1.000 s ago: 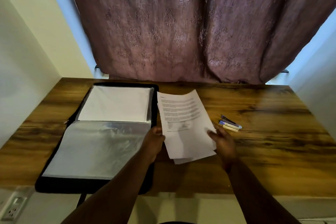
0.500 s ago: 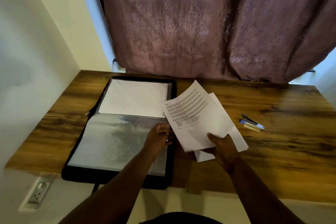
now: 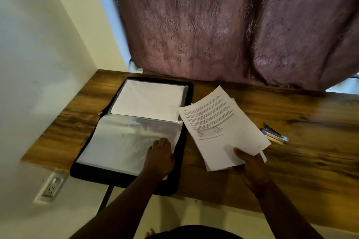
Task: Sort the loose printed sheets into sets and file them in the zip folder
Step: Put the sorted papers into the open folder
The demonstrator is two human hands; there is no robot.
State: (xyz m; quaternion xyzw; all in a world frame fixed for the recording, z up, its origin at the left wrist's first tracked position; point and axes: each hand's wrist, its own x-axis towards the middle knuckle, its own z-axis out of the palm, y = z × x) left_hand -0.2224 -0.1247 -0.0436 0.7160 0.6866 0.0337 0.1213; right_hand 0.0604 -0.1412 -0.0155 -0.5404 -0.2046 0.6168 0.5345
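Fingers (image 3: 161,141) of the left hand (image 3: 159,158) lie bent over the right edge of the clear sleeve (image 3: 124,141) in the zip folder (image 3: 186,141); whether they pinch the plastic or only rest on it cannot be told. The right hand (image 3: 250,169) grasps the printed sheets (image 3: 221,128) at their near corner, thumb on top, the other fingers hidden underneath.

Folder: lies open on the wooden desk (image 3: 310,170), its near edge overhanging the desk front. Far half holds a stack of blank white paper (image 3: 149,99); near half shows the clear sleeve, glossy, wrinkled.

Sheets: just right of the folder, tilted, text side up, several layers fanned at the edges, far left corner reaching the folder's right border.

Right of the sheets, further from the folder: a small stapler (image 3: 274,135) on the desk. Behind the folder hangs a patterned curtain (image 3: 233,25). Below the folder's near left corner, a wall socket (image 3: 52,186).
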